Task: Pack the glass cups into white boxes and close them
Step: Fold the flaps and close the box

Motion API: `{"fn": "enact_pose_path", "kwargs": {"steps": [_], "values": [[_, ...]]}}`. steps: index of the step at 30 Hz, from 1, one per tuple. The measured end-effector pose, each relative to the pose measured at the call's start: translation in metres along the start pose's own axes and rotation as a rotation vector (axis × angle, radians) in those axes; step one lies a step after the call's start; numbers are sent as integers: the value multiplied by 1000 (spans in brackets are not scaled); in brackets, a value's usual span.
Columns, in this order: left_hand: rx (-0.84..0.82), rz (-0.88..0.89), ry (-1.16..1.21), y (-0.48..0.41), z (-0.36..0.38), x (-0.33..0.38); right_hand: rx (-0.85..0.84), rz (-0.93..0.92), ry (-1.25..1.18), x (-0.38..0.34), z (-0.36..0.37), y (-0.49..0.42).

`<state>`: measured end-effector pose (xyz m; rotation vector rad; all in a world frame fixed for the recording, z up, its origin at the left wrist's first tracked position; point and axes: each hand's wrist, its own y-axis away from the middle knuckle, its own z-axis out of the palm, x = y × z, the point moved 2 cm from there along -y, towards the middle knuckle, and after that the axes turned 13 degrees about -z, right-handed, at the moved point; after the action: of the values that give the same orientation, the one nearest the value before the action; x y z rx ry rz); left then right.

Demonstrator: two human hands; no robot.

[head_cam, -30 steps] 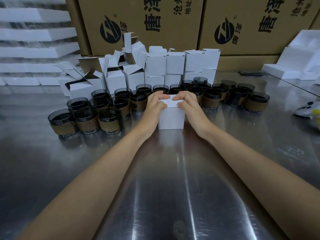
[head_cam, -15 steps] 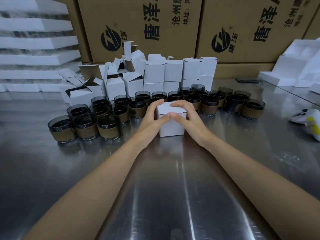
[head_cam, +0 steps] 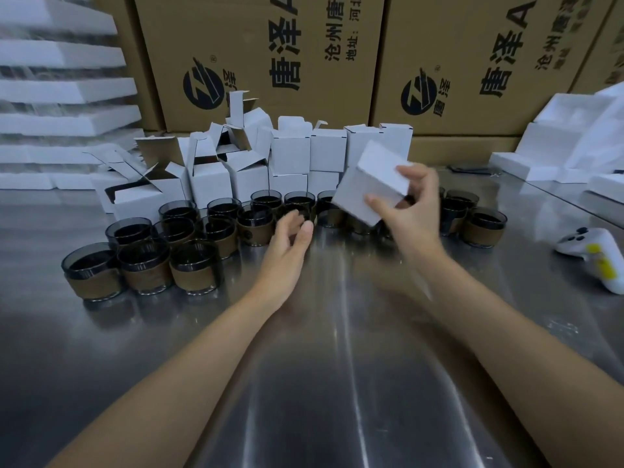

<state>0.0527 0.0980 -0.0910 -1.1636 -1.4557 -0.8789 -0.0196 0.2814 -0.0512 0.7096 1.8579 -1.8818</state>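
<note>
**Right grip** (head_cam: 413, 211): fingers and thumb curl round one closed white cardboard box (head_cam: 366, 184). The box is tilted on a corner and held clear of the steel table (head_cam: 304, 366), above the row of cups.

**Left grip** (head_cam: 287, 238): fingers are relaxed and holding nothing. It hovers just beside the nearest cups.

**Handling, held box:** it is probably thin card, light and easily dented. Whether a cup is inside cannot be seen, so treat it as fragile. It is best taken across two opposite faces, not by the tuck flap.

**Handling, smoky glass cups with brown sleeve bands** (head_cam: 145, 265): the glass looks hard, smooth and breakable. The band likely offers the surest hold, so take each cup round the band rather than by the rim.

**Counts**
- Cups: at least fourteen can be counted standing upright on the table, with others hidden behind the held box and the right grip.
- White boxes: one is in hand. A heap of roughly a dozen (head_cam: 290, 153) stands behind the cups, closed ones stacked to the right and open-flapped ones to the left. Overlap prevents an exact count.
- Brown printed cartons (head_cam: 256, 55): two are largely in view.
- White foam slabs (head_cam: 64, 91): one stack stands at the left, and further foam pieces lie at the right.
- White-and-yellow handheld device (head_cam: 596, 256): one.
</note>
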Motion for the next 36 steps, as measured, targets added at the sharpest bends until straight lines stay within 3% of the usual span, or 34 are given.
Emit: {"fn": "enact_pose_path", "kwargs": {"steps": [3,7,16,23,36], "values": [[21,51,-427,-6,8,-9,122,2,219,18,-34,-42],[31,148,-816,-13,21,-17,75,-32,494,52,-55,-77],[47,200,-811,-17,22,-23,-23,-78,611,113,-40,-128],[38,193,-802,-17,22,-22,-182,126,688,146,-30,-140],[37,198,-845,-15,23,-23,-278,258,843,143,-30,-156]]}}
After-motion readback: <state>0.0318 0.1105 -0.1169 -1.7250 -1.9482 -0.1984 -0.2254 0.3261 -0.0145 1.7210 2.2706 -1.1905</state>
